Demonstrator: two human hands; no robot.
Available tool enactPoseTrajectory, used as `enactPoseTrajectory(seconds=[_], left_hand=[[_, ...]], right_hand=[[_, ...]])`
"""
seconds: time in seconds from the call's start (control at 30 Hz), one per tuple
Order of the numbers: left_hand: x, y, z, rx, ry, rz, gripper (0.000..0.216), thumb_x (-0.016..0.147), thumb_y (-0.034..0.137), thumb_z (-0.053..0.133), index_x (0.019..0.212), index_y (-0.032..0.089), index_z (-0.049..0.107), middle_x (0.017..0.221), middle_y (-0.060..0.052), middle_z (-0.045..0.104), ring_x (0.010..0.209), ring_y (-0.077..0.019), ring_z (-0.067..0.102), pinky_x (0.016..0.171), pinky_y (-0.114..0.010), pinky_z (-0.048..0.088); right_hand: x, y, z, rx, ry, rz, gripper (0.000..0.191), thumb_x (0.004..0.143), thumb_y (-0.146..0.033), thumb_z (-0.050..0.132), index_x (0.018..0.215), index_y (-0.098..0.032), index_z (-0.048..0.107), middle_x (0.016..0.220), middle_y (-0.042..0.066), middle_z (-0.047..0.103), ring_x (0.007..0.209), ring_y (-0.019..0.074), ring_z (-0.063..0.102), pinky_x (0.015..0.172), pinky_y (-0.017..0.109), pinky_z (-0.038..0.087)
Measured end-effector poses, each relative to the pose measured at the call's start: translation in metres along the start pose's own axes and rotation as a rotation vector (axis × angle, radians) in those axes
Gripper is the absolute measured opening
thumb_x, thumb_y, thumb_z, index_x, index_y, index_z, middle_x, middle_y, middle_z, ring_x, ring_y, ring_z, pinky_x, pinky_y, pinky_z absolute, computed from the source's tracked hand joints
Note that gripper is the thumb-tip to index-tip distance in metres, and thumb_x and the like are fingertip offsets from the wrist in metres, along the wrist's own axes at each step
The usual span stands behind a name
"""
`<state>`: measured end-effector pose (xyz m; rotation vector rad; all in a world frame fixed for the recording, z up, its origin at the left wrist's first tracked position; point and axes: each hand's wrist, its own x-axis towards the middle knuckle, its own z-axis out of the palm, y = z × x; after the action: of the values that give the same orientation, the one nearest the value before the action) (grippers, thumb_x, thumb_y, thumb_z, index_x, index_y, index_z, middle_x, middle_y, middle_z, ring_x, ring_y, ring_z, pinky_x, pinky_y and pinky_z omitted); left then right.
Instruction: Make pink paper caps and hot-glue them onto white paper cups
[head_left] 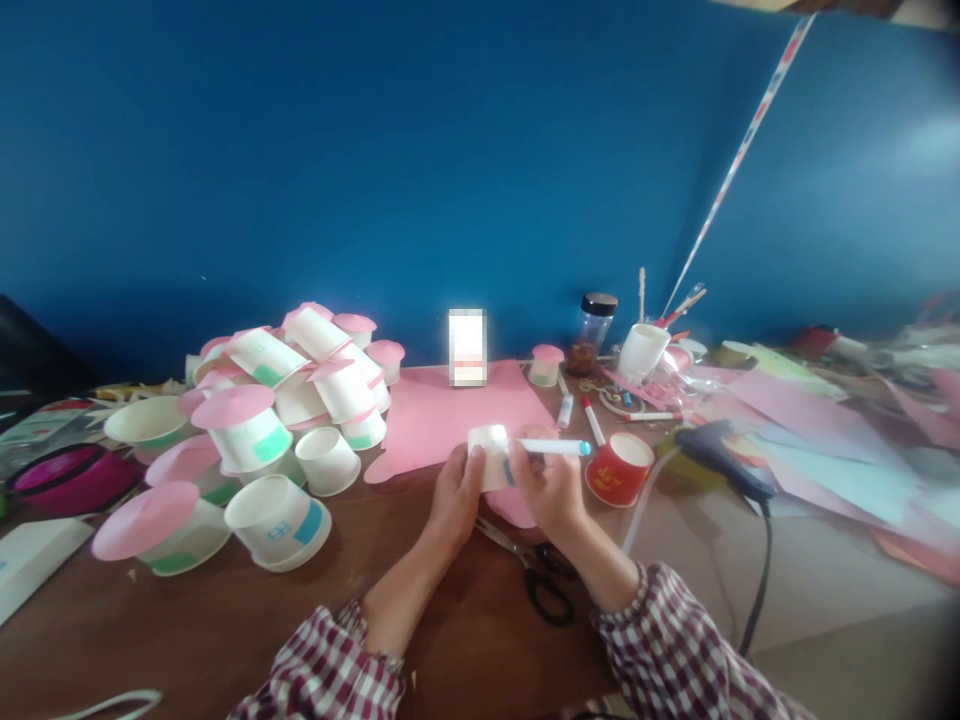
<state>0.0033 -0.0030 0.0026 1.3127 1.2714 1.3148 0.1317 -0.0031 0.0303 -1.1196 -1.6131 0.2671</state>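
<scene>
My left hand (455, 490) is closed around the side of a small white paper cup (491, 460), held above the table in front of me. A blue patch shows on the cup's right side. In my right hand (553, 490) is a white marker with a light blue end (555, 447), lying nearly level across the fingers. The marker's tip is hidden near the cup. Below the hands lie a pink paper piece (516, 507) and scissors with black handles (547, 595). Behind them a large pink sheet (442, 420) covers part of the table.
Left, several white cups with pink paper tops (244, 425) are piled up. A white cup with blue drawing (276, 522) stands nearer. To the right are a red cup (619, 468), a glue gun (724, 460) with its cord, a dark-lidded jar (592, 330) and pink paper sheets (795, 410).
</scene>
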Motion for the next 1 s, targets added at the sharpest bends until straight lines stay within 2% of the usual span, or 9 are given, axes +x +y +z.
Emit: enactPoseTrajectory(seconds=[0.4, 0.63, 0.8, 1.0], left_hand=[[-0.0014, 0.0030, 0.0001, -0.019, 0.009, -0.009, 0.045, 0.084, 0.054, 0.044, 0.096, 0.014, 0.061, 0.084, -0.007, 0.065, 0.081, -0.0217, 0.058, 0.073, -0.032, 0.044], [-0.0026, 0.0037, 0.0000, -0.061, -0.001, -0.002, 0.043, 0.084, 0.053, 0.045, 0.094, 0.014, 0.060, 0.086, -0.006, 0.064, 0.081, -0.0201, 0.057, 0.071, -0.030, 0.044], [-0.0015, 0.0017, 0.0004, -0.060, 0.004, 0.016, 0.042, 0.085, 0.052, 0.044, 0.093, 0.014, 0.060, 0.086, -0.006, 0.064, 0.081, -0.0197, 0.057, 0.071, -0.029, 0.044], [-0.0013, 0.0006, 0.0005, -0.070, 0.012, 0.005, 0.043, 0.084, 0.054, 0.045, 0.090, 0.015, 0.060, 0.082, -0.005, 0.064, 0.077, -0.0191, 0.057, 0.068, -0.029, 0.044]], right_hand=[[-0.0004, 0.0020, 0.0008, 0.002, -0.025, 0.028, 0.016, 0.086, -0.029, 0.050, 0.083, -0.017, 0.061, 0.064, 0.002, 0.064, 0.053, 0.0143, 0.058, 0.050, 0.023, 0.047], [0.0014, -0.0017, -0.0012, -0.040, -0.019, -0.032, 0.018, 0.086, -0.028, 0.048, 0.079, -0.016, 0.060, 0.062, 0.001, 0.062, 0.050, 0.0124, 0.057, 0.051, 0.021, 0.046], [0.0017, -0.0038, -0.0031, -0.066, -0.044, -0.023, 0.017, 0.085, -0.028, 0.048, 0.077, -0.017, 0.060, 0.058, 0.000, 0.062, 0.046, 0.0118, 0.054, 0.050, 0.021, 0.045], [0.0009, -0.0021, -0.0032, -0.009, -0.031, -0.013, 0.015, 0.085, -0.027, 0.049, 0.080, -0.018, 0.059, 0.062, 0.002, 0.063, 0.050, 0.0136, 0.057, 0.051, 0.023, 0.048]])
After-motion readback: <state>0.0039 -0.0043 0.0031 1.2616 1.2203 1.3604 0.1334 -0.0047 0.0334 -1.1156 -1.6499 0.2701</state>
